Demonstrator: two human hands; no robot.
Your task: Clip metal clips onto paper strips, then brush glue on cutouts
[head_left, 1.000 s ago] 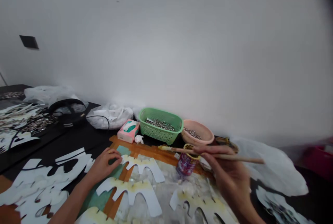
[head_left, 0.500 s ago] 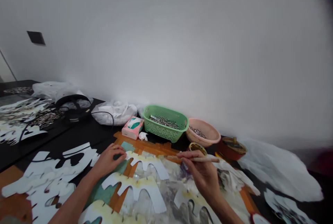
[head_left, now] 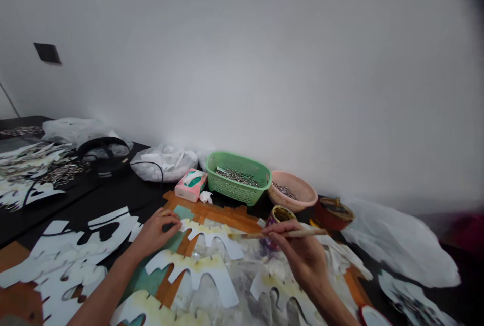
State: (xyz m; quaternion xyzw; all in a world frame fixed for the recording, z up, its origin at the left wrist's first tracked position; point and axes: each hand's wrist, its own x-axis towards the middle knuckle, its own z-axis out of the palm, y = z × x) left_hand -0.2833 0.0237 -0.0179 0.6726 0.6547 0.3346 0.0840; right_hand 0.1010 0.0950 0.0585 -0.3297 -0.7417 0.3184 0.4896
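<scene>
My right hand (head_left: 302,250) grips a thin wooden brush (head_left: 302,233), its bristle end pointing left at the right part of a white cut-out piece (head_left: 212,233) with scalloped lower edge and yellowish smears along the top. At that piece's left end, my left hand (head_left: 161,230) has its thumb and forefinger closed together on the edge. Nearer to me lie a second smeared cut-out (head_left: 198,268), another at the bottom (head_left: 159,311) and one to the right (head_left: 280,290). Behind my right hand stands an open purple can (head_left: 282,213) with a yellow-stained rim, partly hidden by the fingers.
At the back stand a pink tissue box (head_left: 191,185), a green basket (head_left: 238,192) of metal parts, a pink bowl (head_left: 295,201) and a reddish-brown pot (head_left: 333,215). White cut-outs (head_left: 71,255) lie left. A plastic bag (head_left: 401,245) sits right.
The brush tip has dropped and shifted left, towards the far cut-out's right part. My right hand has moved slightly right, baring more of the can. My left hand stays at the piece's end.
</scene>
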